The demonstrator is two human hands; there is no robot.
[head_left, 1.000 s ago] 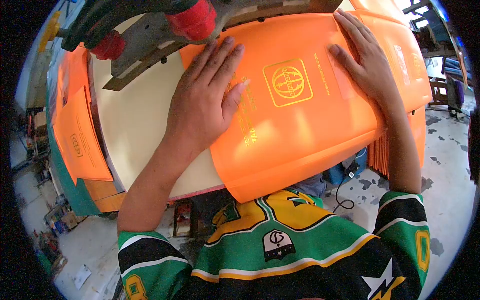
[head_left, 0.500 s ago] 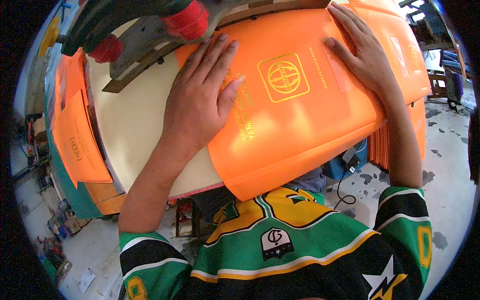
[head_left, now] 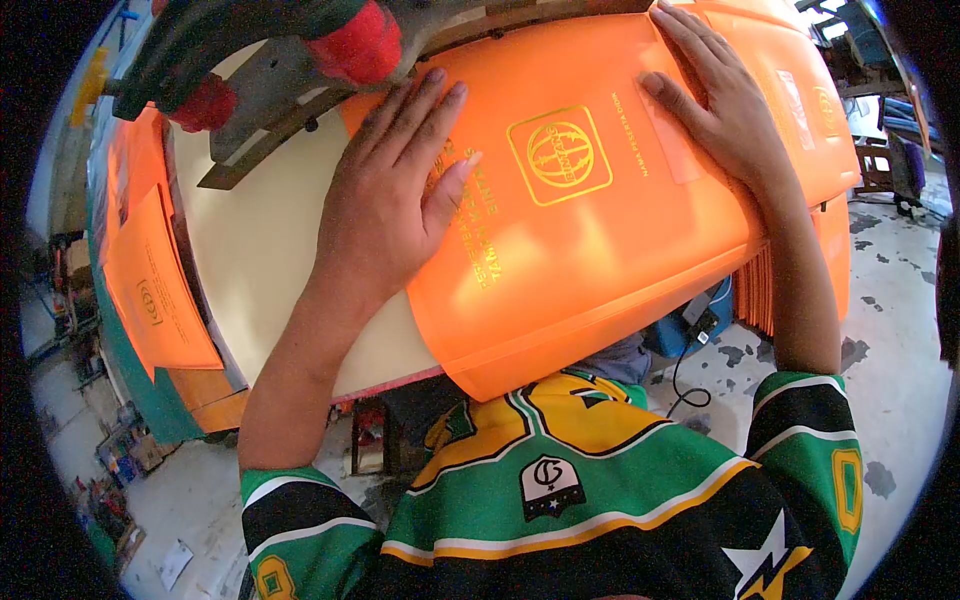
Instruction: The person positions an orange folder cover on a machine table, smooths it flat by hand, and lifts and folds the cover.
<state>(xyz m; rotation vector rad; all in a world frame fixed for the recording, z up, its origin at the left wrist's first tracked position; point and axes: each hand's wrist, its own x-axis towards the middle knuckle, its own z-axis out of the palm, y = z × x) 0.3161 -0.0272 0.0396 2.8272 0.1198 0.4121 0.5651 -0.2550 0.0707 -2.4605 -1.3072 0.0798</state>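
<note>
An orange folder cover with gold print and a square emblem lies over a cream board. My left hand rests flat on the cover's left part, fingers stretched toward the metal bar at the back. My right hand lies along the cover's right side, fingers extended and thumb apart, beside a clear label pocket. Neither hand wraps round anything. The cover's near edge hangs past the board toward my body.
A dark machine part with red knobs overhangs the back left, above a metal bar. More orange covers lie at the left and a stack of them at the right. A black cable hangs below.
The orange cover has slid slightly to the left, and my left hand has shifted left with it. My right hand has moved only a little.
</note>
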